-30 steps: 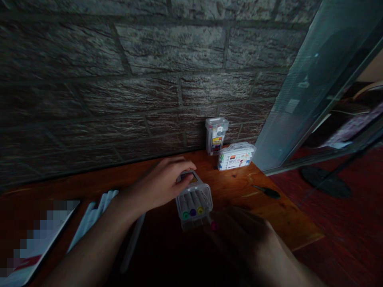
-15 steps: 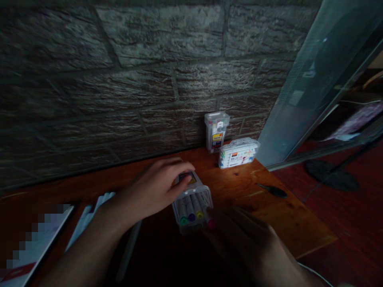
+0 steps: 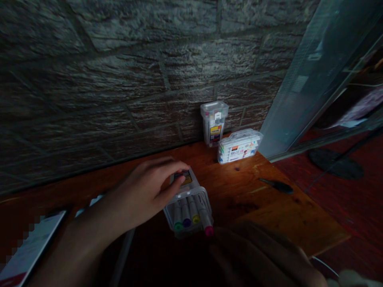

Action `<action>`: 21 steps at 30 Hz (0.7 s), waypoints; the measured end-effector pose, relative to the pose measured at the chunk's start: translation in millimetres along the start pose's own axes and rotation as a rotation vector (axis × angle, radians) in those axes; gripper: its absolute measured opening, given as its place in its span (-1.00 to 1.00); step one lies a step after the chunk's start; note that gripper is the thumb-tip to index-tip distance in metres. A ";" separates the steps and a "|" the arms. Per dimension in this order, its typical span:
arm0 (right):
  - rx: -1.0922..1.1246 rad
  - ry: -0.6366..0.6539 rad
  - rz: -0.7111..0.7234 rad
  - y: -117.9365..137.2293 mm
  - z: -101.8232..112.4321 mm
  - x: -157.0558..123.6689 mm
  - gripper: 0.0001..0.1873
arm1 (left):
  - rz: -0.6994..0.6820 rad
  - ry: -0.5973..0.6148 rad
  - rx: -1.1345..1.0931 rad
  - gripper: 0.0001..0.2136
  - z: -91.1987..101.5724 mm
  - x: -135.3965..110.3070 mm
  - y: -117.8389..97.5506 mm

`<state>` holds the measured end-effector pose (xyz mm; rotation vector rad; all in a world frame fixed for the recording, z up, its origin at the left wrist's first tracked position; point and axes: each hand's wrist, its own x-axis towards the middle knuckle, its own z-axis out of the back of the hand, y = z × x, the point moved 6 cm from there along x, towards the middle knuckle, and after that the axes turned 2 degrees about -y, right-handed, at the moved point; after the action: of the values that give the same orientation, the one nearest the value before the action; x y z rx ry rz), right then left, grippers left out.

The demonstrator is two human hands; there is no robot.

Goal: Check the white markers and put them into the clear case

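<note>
A clear plastic marker box (image 3: 191, 201) lies on its side on the wooden table (image 3: 269, 207), its open end toward me. Inside show a green, a purple and a yellow marker end. A pink-capped marker (image 3: 206, 223) sticks out of the box at the right. My left hand (image 3: 146, 191) grips the box from above, fingers curled over its far end. My right hand (image 3: 257, 255) is low in the dark foreground, just below the pink cap; its fingers are too dim to read.
Against the stone wall stand an upright marker box (image 3: 214, 123) and a flat marker case (image 3: 239, 146). A dark pen (image 3: 277, 185) lies to the right. Paper (image 3: 30, 251) and white markers lie at left. A glass panel (image 3: 314, 79) leans on the right.
The pink-capped marker has gone further into the box beside the others. My right hand has drawn back toward me. The view has shifted so the box sits lower and more to the left.
</note>
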<state>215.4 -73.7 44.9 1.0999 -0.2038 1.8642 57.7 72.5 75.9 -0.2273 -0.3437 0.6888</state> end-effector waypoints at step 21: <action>0.069 0.188 0.050 -9.8 -26.8 12.5 -0.59 | 0.012 -0.014 -0.002 -0.76 -2.5 -0.1 1.4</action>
<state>204.8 -45.9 35.8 0.9665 -0.0593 2.0188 57.7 73.2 73.1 -0.2265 -0.3570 0.7024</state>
